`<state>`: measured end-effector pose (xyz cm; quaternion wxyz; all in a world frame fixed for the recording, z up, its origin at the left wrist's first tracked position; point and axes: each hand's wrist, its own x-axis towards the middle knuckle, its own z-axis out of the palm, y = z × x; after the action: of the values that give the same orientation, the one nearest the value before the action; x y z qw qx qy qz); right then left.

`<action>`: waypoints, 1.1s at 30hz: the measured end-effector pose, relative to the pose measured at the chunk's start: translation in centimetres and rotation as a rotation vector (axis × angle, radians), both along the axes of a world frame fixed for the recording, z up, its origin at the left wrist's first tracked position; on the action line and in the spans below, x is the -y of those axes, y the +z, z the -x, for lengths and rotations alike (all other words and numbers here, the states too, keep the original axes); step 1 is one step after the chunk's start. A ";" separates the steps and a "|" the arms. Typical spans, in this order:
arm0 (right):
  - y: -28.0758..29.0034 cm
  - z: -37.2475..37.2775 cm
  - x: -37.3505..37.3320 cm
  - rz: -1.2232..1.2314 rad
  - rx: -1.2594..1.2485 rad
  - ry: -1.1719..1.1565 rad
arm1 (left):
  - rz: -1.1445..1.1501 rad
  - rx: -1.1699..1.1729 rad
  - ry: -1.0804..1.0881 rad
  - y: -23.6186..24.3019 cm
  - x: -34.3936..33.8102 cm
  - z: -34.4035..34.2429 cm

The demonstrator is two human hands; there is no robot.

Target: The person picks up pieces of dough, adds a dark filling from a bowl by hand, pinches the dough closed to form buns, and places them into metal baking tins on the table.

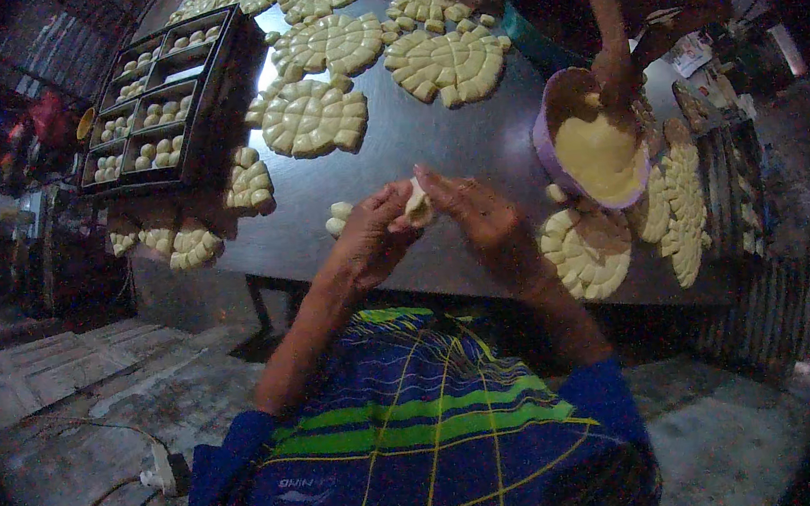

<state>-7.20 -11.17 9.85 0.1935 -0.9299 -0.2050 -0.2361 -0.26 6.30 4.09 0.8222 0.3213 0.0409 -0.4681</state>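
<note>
Over the near edge of the metal table (473,151), my left hand (374,232) has its fingers closed around a small pale piece of dough (417,206). My right hand (480,210) is right beside it, fingers stretched out toward the dough and slightly blurred. Whether its fingertips touch the dough, I cannot tell. Just left of my left hand, a few small dough balls (338,218) lie on the table.
Flat slabs of dough scored into pieces (313,116) spread over the table. A dark compartmented tray (141,175) of dough balls stands far left. At right, another person's hand (615,71) reaches into a purple bowl (551,158) of pale yellow filling; a sectioned dough slab (584,261) lies nearer.
</note>
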 end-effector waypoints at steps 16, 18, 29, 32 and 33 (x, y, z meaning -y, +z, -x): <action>-1.5 0.1 -2.8 -1.013 -0.283 -0.297 | -0.210 0.403 0.068 3.8 -1.0 0.3; -1.8 0.0 -2.7 -0.980 -0.362 -0.369 | -0.290 0.478 0.148 3.6 -0.4 0.6; -2.8 -0.5 -2.2 -0.063 0.138 -0.042 | -0.269 0.226 0.141 1.5 -0.9 -0.6; -2.6 -0.3 -2.1 -0.110 -0.061 -0.140 | -0.413 0.473 0.075 2.6 -1.3 -0.3; -2.5 -0.3 -2.3 -0.169 -0.136 -0.181 | -0.465 0.575 0.043 2.9 -1.6 -0.3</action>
<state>-6.93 -8.91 7.37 0.2625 -0.9388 -0.0861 -0.2057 -0.01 7.90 7.01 0.7148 0.6169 -0.0800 -0.3195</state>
